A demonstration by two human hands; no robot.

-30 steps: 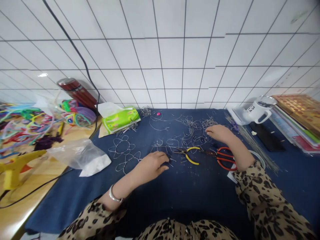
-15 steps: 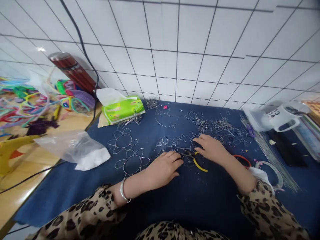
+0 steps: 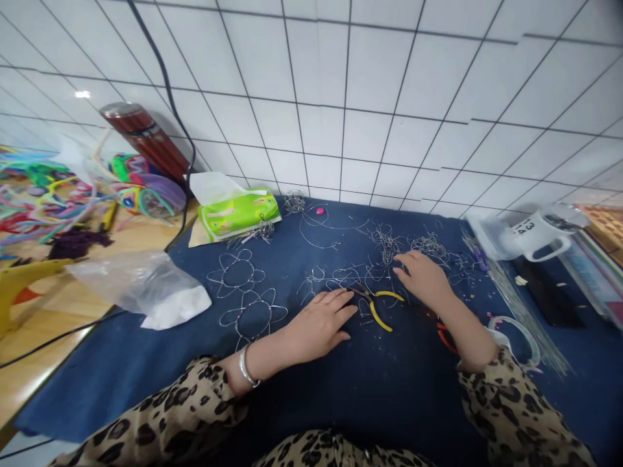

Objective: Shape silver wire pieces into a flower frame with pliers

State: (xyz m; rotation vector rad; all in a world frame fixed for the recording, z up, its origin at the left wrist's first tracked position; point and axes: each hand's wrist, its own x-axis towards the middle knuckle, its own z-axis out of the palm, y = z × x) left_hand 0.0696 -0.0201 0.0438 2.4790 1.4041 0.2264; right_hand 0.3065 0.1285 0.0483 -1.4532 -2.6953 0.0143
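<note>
My left hand [image 3: 318, 326] lies palm down on the dark blue cloth [image 3: 360, 402], fingers stretched out beside the jaws of small pliers. The pliers' yellow handles [image 3: 381, 319] are spread apart and point right. Loose bent wires [image 3: 341, 279] lie just beyond these fingers. My right hand [image 3: 424, 282] hovers or rests by a tangle of thin silver wire [image 3: 387, 243], its thumb and fingers apart; I see nothing in it. To the left of my left hand are two flower-shaped wire pieces, an upper one [image 3: 252, 272] and a lower one [image 3: 270, 318].
Orange-handled pliers or cutters [image 3: 445, 337] lie partly under my right forearm. A green tissue pack [image 3: 238, 214], a plastic bag [image 3: 146, 279] and a red flask [image 3: 150, 139] stand left. Straight wires [image 3: 530, 318], a clear ring coil [image 3: 533, 340] and a white mug [image 3: 545, 237] are right.
My right hand has moved away from the yellow-handled pliers, up and right toward the wire tangles. The pliers' handles now show fully and spread. My left hand has hardly moved.
</note>
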